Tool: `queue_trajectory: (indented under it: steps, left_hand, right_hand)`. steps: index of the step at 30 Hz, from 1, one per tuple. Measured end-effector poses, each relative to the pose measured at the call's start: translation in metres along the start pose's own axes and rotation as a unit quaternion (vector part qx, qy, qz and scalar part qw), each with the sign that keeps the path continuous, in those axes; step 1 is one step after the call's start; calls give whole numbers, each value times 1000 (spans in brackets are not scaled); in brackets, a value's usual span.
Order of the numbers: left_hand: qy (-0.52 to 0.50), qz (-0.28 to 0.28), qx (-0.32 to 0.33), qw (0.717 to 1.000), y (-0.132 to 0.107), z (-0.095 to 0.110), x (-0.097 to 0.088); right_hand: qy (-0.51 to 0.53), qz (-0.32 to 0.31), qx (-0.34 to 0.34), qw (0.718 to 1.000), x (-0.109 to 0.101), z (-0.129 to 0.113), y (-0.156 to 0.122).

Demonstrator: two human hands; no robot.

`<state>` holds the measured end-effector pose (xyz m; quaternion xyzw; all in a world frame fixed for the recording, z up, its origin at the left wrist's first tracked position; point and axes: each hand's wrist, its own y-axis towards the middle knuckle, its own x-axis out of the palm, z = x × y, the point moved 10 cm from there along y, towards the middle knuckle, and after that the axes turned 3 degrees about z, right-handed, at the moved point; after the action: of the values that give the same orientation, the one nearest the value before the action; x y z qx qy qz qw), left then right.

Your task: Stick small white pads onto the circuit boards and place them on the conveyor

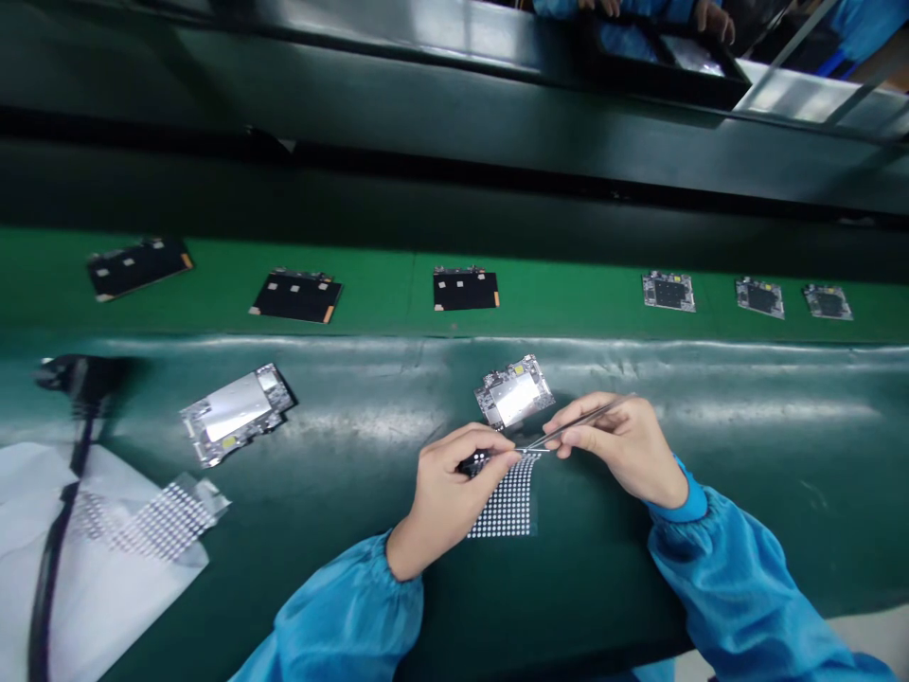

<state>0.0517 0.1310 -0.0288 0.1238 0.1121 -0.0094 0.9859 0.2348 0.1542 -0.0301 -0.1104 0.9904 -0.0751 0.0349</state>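
Observation:
My left hand (458, 488) pinches the top edge of a sheet of small round white stickers (507, 502), which hangs below the fingers. In my right hand (629, 440) is a pair of tweezers (579, 421), held between thumb and fingers. The tweezer tips meet the sheet's upper edge beside my left fingertips; whether a sticker is between them is too small to tell. Just beyond both hands lies a circuit board (516, 393) with a shiny metal shield. Another shielded circuit board (238, 414) rests on the dark green mat to the left.
A black plug with its cable (81, 388) crosses a white bag (156, 606) at left, with another sticker sheet (174, 519) on it. Several boards, one a black-covered board (465, 289), lie along the green strip (568, 298). Beyond, another person's hands hold a black tray (668, 62).

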Motion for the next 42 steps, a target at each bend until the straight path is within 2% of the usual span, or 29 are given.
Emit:
queue_trajectory:
  steps: [5, 8, 10, 13, 17, 21, 32, 37, 42]
  left_hand:
    - [0, 2, 0, 1000, -1, -1, -1]
    - [0, 1, -1, 1000, -1, -1, 0]
    - [0, -2, -3, 1000, -1, -1, 1]
    - [2, -5, -7, 1000, -1, -2, 2]
    - [4, -13, -17, 1000, -2, -4, 4]
    - [1, -17, -25, 1000, -3, -5, 6]
    - [-12, -18, -39, 999, -4, -7, 7]
    - [-6, -15, -41, 999, -4, -8, 7]
    - [-6, -15, -40, 999, -4, -8, 7]
  right_hand:
    - [-9, 7, 4, 1000, -1, 2, -2]
    - [31, 37, 7, 999, -7, 5, 0]
    - [56, 61, 1, 997, -11, 5, 7]
    - [40, 96, -15, 995, -12, 2, 26]
    - [-2, 118, -17, 993, -1, 0, 51]
    - [-22, 122, -6, 992, 13, 5, 62]
    - [-3, 118, -11, 993, 20, 15, 67]
    - [-64, 121, -22, 990, 20, 13, 61]
    - [-118, 107, -79, 984, 24, 5, 52]
